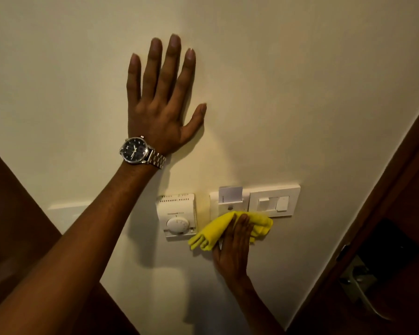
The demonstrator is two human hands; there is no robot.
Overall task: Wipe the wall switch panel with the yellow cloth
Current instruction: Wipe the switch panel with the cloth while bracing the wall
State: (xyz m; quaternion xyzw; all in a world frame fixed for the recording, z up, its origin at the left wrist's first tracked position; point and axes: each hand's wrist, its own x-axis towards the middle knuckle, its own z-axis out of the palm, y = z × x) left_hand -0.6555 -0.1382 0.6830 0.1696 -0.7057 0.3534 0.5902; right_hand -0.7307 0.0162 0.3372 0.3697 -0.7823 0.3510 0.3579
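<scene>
A white wall switch panel (273, 201) is mounted low on the cream wall, with a key card slot and card at its left end and rocker switches at its right. My right hand (235, 247) presses a crumpled yellow cloth (213, 233) flat against the panel's lower left edge; the cloth covers that corner. High on the wall above, my left hand (162, 102) lies flat with fingers spread, holding nothing. A steel wristwatch sits on that wrist.
A white thermostat (177, 216) with a round dial is fixed just left of the panel, touching the cloth's left end. A dark wooden door frame (385, 189) and door with a metal handle (363, 293) run along the right. Dark wood fills the lower left.
</scene>
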